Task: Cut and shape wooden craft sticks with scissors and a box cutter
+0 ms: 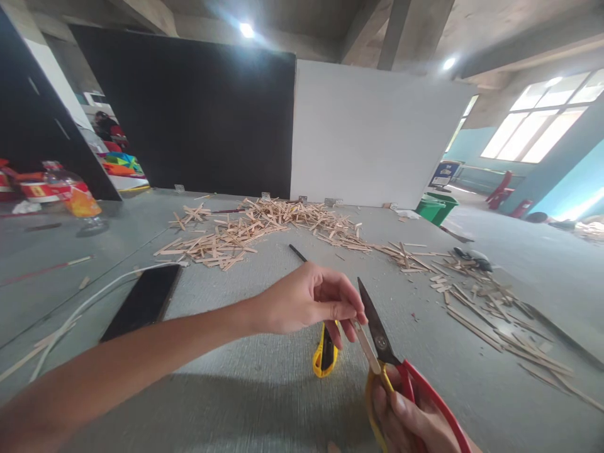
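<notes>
Near the middle of the table my left hand [311,302] pinches the upper end of a short flat wooden stick [369,349]. The stick slants down so that its lower end lies at the scissors' yellow handle, by my right hand. My right hand [413,418] is closed around the handles of a pair of scissors [377,327], one handle red and one yellow, with the dark blades pointing up and away. Below my left hand a yellow utility knife [325,355] lies on the table, partly hidden by the fingers.
A heap of wooden stick pieces [268,223] spreads across the back. More sticks [476,302] lie scattered at the right. A black phone [144,299] with a white cable [89,305] rests at left. Behind stand black [198,113] and white panels [372,132]; a bottle [80,198] stands far left.
</notes>
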`<state>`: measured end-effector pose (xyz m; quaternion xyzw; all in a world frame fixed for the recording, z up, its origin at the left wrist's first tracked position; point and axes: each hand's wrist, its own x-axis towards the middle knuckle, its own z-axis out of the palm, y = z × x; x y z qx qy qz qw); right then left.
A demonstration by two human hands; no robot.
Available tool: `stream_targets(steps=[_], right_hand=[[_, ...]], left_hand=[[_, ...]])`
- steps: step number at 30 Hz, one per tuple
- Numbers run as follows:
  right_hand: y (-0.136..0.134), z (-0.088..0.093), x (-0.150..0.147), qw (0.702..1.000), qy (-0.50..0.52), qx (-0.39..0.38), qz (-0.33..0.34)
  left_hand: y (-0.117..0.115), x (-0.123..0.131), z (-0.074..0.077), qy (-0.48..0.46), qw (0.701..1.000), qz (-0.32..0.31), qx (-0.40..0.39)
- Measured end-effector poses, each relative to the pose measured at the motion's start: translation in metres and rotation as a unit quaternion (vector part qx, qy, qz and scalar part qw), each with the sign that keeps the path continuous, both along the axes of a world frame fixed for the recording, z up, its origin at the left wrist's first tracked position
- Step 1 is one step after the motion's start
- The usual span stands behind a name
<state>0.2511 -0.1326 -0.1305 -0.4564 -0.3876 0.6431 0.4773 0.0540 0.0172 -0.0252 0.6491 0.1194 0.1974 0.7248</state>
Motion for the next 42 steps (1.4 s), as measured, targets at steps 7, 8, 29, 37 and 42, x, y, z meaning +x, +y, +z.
stream_targets(steps=[7,8,29,37,42], right_hand=[[-0.008,-0.004,0.007,0.998,-0.052,-0.04,-0.016],[-0.009,-0.007,0.008,0.996,-0.066,-0.049,-0.027],[-0.005,0.027,0.003,0.994,-0.104,-0.039,0.01],[-0.012,0.023,0.01,0.987,-0.152,-0.039,-0.032],[-0.008,0.022,0.007,0.989,-0.145,-0.019,-0.018]], left_hand=[[-0.01,0.011,-0.027,0.059,0.998,-0.025,0.007],[-0.011,0.011,-0.029,0.07,0.997,-0.022,0.021],[-0.01,0.006,-0.046,0.08,0.902,-0.006,0.424],[-0.01,0.005,-0.046,0.101,0.899,-0.03,0.425],[-0.018,0.004,-0.044,0.155,0.898,-0.011,0.412]])
